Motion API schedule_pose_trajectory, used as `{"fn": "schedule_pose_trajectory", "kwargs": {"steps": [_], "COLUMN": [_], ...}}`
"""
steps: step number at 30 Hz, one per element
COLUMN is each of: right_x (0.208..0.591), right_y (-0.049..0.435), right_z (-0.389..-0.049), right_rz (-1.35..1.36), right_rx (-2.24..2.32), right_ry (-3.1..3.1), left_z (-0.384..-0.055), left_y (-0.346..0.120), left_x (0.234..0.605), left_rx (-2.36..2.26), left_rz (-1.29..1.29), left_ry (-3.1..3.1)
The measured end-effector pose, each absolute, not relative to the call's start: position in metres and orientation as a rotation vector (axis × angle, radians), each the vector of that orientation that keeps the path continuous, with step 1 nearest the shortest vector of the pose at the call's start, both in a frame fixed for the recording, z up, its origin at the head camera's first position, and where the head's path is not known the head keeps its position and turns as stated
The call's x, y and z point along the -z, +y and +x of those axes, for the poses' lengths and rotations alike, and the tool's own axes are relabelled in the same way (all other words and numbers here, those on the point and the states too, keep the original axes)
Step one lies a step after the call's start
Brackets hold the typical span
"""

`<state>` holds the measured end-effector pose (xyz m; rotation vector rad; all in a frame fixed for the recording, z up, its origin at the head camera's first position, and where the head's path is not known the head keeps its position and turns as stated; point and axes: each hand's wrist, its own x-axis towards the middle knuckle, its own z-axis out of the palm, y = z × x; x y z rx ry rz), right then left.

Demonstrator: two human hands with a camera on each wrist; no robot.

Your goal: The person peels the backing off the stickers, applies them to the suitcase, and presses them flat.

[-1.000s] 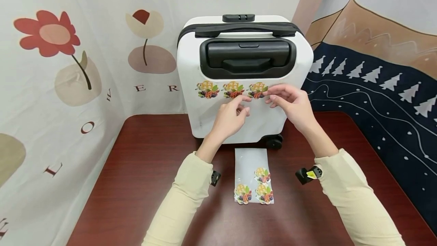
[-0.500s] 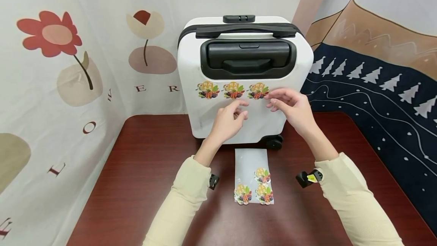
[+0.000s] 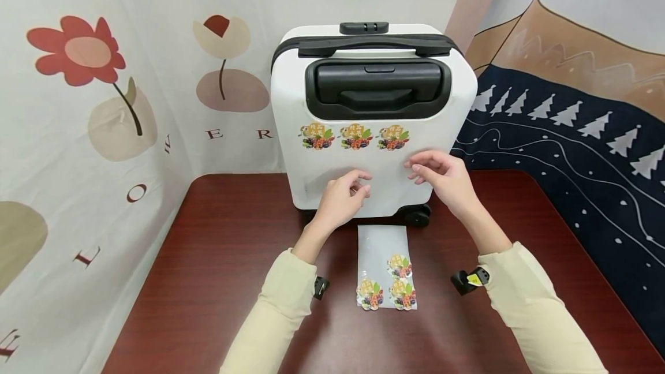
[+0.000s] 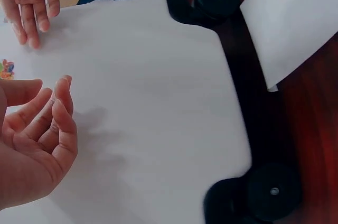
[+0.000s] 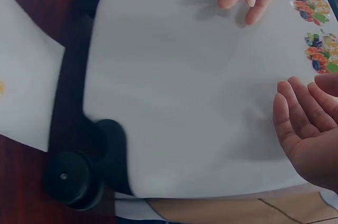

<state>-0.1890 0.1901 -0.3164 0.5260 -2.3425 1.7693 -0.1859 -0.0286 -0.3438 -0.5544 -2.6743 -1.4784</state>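
Note:
A white suitcase (image 3: 332, 172) with a black handle recess stands upright at the back of the table. Three fruit stickers sit in a row on its face: a left one (image 3: 316, 136), a middle one (image 3: 355, 137) and a right one (image 3: 393, 138). My left hand (image 3: 340, 198) hovers in front of the suitcase below the middle sticker, fingers loosely bent, holding nothing. Below the right sticker, my right hand (image 3: 444, 180) is likewise relaxed and bare. Both wrist views show the loosely curled fingers apart from the white shell.
A white backing sheet (image 3: 376, 241) lies on the dark red table (image 3: 234, 258) in front of the suitcase, with three more fruit stickers on its near part. Black wheels (image 3: 417, 216) show at the suitcase's base. Printed cloth (image 3: 571, 160) hangs behind.
Both hands have drawn down from the sticker row. The right fingertips, earlier at the right sticker's edge, are now below it. The stickers and sheet stay in place.

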Motion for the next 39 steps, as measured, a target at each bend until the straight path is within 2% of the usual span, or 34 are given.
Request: {"fn": "schedule_pose_trajectory", "kwargs": {"steps": [20,39], "right_x": [0.378,0.446], "right_y": [0.206,0.222], "right_z": [-0.175,-0.148], "right_rz": [0.364,-0.05], "right_rx": [-1.877,-1.978], "right_ry": [-2.594,-2.808], "left_z": [-0.171,-0.152], "left_y": [-0.044,-0.049], "left_x": [0.404,0.463], "left_rx": [1.46,1.528], "left_rz": [-0.509,-0.376], "left_ry": [-2.851,-2.946]}}
